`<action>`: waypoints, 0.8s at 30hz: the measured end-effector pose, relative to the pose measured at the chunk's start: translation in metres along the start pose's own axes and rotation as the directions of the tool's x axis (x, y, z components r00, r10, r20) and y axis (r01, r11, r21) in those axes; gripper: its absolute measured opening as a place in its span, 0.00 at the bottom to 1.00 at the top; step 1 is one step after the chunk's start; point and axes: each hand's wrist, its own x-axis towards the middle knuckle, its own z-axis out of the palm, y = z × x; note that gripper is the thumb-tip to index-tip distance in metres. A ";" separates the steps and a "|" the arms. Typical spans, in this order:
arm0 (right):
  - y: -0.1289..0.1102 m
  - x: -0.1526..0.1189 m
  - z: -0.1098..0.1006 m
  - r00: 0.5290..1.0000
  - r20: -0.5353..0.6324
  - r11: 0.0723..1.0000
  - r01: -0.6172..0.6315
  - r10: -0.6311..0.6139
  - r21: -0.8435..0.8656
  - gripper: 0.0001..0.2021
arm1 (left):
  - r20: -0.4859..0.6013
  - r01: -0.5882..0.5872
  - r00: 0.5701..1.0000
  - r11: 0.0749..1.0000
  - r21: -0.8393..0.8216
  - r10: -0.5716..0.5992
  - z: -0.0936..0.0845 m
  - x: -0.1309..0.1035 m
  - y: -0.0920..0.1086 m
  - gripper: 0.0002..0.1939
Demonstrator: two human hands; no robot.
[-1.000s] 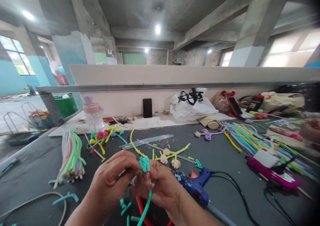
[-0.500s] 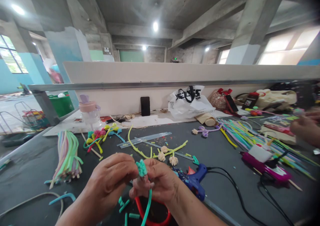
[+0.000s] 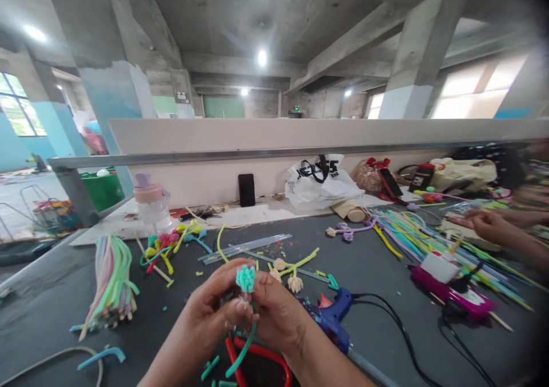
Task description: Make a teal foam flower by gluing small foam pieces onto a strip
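A teal pipe-cleaner flower (image 3: 246,278) stands upright between my two hands in the middle of the head view. My left hand (image 3: 217,304) is closed, its fingers and thumb round the base of the bloom from the left. From the right, the fingers of my right hand (image 3: 278,307) close on the same base. Below them hangs the curved teal stem (image 3: 242,355). Red handles (image 3: 281,361) of a tool lie on the table under my hands; its working end is hidden. Close to my right wrist rests a blue glue gun (image 3: 337,321). Cut teal pieces (image 3: 210,368) lie below my left hand.
A pipe-cleaner bundle (image 3: 107,281) lies left; more pipe cleaners (image 3: 416,232) spread right. Yellow-green stems with cream flowers (image 3: 295,284) and clear glue sticks (image 3: 249,248) lie ahead. A purple power strip (image 3: 454,295) trails cords. Another person's hands (image 3: 489,227) work far right.
My left hand has moved to the right and its thumb now wraps the flower's base. The flower has risen slightly in view and faces me more. The other person's hands have moved inward.
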 end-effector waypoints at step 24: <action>-0.013 -0.014 0.015 0.500 0.488 -0.353 0.345 -0.715 -0.870 0.15 | -0.085 0.133 0.987 0.991 -0.006 -0.133 -0.008 0.007 -0.014 0.14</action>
